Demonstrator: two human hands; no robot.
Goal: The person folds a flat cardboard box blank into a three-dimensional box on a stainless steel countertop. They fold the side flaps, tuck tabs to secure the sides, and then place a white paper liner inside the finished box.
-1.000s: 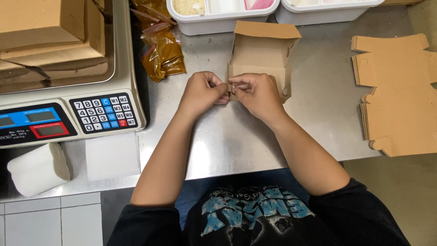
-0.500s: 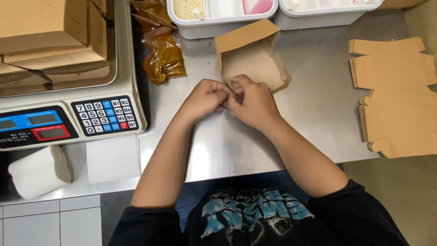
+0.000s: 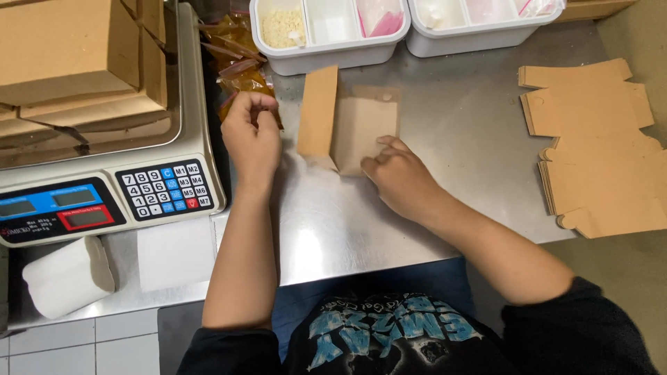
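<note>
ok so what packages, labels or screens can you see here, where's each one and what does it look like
Small brown box: flat on the steel counter, under the right hand.
Amber packets: clear wrappers, by the left hand.
Scale display: far left, blue and red panels, keypad beside it.
Brown cartons: stacked on the scale.
Flat box blanks: brown pile, right.
White trays: divided, top, holding pale contents and pink bags.

A weighing scale (image 3: 104, 201) loaded with brown cartons (image 3: 76, 55) is seen left, white divided bins (image 3: 333, 48) behind, flat cardboard blanks (image 3: 597, 146) stacked right.
</note>
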